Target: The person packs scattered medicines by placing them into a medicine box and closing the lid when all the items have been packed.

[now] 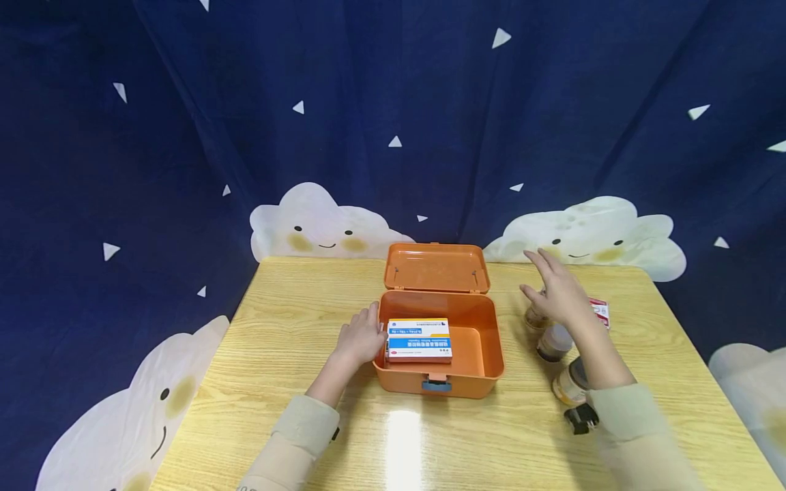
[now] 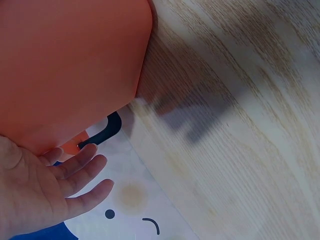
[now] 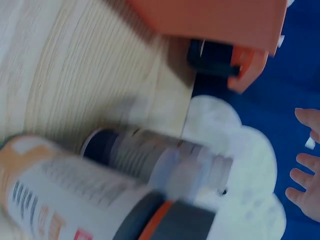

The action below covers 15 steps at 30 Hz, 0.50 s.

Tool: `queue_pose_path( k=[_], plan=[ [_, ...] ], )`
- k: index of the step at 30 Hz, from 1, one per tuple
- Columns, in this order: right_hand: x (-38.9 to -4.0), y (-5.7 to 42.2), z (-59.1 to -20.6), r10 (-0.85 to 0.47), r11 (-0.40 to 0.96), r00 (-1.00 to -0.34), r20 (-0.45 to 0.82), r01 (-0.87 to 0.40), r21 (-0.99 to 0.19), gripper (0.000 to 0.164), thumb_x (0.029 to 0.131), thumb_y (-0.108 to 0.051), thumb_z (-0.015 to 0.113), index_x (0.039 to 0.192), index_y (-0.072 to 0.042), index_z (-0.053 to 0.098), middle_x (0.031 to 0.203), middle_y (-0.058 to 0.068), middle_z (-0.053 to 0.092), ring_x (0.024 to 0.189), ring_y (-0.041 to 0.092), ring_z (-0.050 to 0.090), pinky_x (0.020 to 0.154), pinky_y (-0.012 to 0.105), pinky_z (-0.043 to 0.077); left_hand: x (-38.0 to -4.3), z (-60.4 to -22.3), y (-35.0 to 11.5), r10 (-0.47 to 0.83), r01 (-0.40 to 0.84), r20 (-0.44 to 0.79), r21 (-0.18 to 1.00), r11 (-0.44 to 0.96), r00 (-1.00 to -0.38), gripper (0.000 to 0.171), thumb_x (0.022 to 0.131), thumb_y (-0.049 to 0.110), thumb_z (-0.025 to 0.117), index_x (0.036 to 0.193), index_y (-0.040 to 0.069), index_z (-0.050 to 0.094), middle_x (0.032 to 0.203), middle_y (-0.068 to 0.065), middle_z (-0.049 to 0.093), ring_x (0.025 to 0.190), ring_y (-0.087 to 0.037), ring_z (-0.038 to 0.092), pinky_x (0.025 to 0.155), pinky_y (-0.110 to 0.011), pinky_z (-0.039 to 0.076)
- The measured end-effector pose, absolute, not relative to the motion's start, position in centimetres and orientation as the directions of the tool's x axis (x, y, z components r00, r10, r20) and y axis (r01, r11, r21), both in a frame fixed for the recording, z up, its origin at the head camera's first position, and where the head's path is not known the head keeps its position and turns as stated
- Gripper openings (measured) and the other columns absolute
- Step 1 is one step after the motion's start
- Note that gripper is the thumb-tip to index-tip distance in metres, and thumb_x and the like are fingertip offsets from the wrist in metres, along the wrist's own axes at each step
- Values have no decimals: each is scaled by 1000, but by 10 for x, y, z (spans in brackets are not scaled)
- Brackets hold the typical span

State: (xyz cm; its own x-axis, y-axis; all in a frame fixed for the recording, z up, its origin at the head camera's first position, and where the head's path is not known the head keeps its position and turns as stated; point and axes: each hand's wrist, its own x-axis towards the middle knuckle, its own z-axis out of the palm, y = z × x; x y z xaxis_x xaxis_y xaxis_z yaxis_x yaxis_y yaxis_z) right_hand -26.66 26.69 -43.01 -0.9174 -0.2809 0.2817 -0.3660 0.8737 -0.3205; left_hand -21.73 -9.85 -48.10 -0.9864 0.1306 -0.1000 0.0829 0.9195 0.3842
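Standing on the wooden table (image 1: 295, 300), the orange box (image 1: 475, 387) is set centrally before the person, its lid (image 1: 437, 267) laid back on the far side and its blue latch (image 1: 437, 386) turned toward the near side. In the left half of the box, a white carton (image 1: 419, 342) with blue and yellow bands is held flat, printed side up, while bare orange floor is left exposed to its right. The left rim is met by the left hand (image 1: 360, 335); its fingers (image 2: 82, 175) are loosely extended beside the outer wall, with no firm hold shown, and the thumb's exact placing cannot be told. To the right of the box, the right hand (image 1: 559, 293) is raised over the table near the bottles, its fingers parted and its thumb spread away from them, with nothing held. Beneath and beside that hand and forearm, three bottles are lined up: a small bottle (image 1: 535, 318) farthest back, a pale-capped bottle (image 1: 555, 341) next, and a larger dark-capped bottle (image 1: 566, 390) nearest the person. By the right wrist camera, an orange ring is shown at the larger bottle's cap. Beyond the right forearm, a red and white packet (image 1: 601, 311) is partly hidden. The table is backed by a dark blue curtain (image 1: 344, 61) printed with white triangles and smiling clouds.
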Motion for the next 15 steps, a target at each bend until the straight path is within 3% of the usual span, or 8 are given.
queue_pose_path(
  k=[15],
  plan=[
    [-278,340,-457,-130,907,-980,150,-179,-380,69,86,-21,59,142,-1,24,136,35,25,122,54,24,95,64,20,-219,-483,-99,128,77,-109,385,920,-986,60,89,27,50,140,4,27,123,-16,48,115,-33,45,90,-53,37]
  ],
)
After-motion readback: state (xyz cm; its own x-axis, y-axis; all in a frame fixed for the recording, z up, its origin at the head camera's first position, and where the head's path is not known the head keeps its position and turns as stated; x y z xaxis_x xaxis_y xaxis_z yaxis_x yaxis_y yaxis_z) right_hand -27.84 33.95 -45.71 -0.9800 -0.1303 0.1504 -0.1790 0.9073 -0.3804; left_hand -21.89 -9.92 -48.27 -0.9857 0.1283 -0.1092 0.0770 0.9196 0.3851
